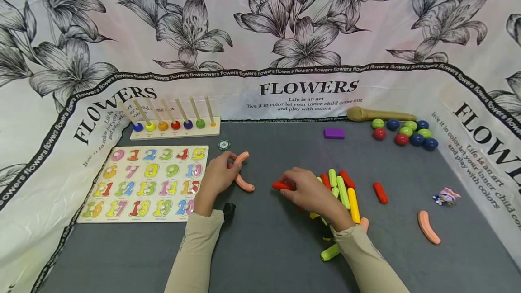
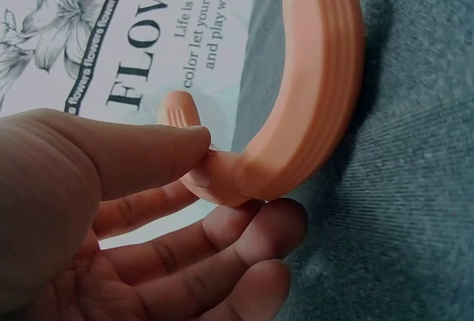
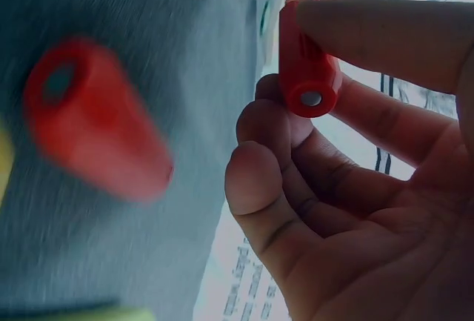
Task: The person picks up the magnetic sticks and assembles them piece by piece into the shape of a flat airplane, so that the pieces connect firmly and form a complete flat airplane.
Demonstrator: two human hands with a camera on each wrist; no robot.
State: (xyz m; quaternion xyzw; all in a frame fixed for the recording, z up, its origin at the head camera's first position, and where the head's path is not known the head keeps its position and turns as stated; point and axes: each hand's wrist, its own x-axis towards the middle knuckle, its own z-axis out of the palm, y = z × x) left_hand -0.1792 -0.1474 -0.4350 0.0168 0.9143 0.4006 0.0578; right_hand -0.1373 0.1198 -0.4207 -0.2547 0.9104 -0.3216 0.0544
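My left hand (image 1: pixel 217 174) pinches a peach-coloured curved magnetic stick (image 1: pixel 242 157). A second curved stick (image 2: pixel 318 76) meets it end to end, as the left wrist view shows. Between thumb and fingers of my right hand (image 1: pixel 311 191) is a short red magnetic stick (image 3: pixel 304 61), a silver magnet showing in its end. Another red stick (image 3: pixel 100 121) lies on the cloth nearby in the right wrist view. Beneath and beside my right forearm are lime sticks (image 1: pixel 343 192), a yellow stick (image 1: pixel 353 205) and red ones, partly hidden by the arm.
Left stand a number board (image 1: pixel 142 189) and a peg stand (image 1: pixel 175 134). A green chip (image 1: pixel 224 144) lies behind the left hand. Rightward are a purple block (image 1: pixel 334 134), coloured balls (image 1: pixel 402 139), a wooden stick (image 1: pixel 380 114), a small toy figure (image 1: pixel 446 196) and a loose curved stick (image 1: pixel 429 227).
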